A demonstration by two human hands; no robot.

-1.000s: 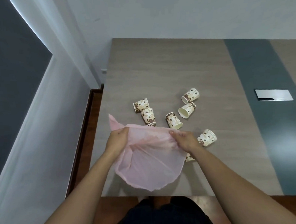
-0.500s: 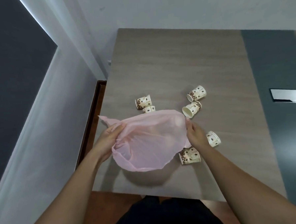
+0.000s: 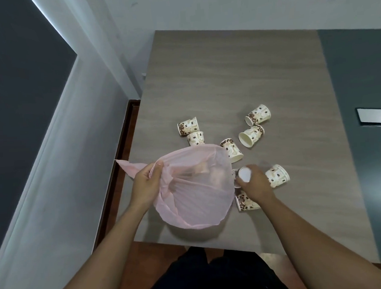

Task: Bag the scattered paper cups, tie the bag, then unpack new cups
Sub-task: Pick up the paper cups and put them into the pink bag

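Hands at work over a wood-grain table: your left hand is clenched around the bunched rim of a thin pink plastic bag, holding its mouth open, with a loose corner of film trailing off past your knuckles. Your right hand grips one paper cup, its white base facing up, just beside the bag's right edge. Another coffee-bean-print cup lies partly under that wrist, one more sits just beyond your right fingers, and five others are scattered farther out. Likely trouble: the bag is held on one side only, so its limp mouth could sag shut and the cup could glance off the rim. Your right forearm could also roll or crush the cup beneath it.
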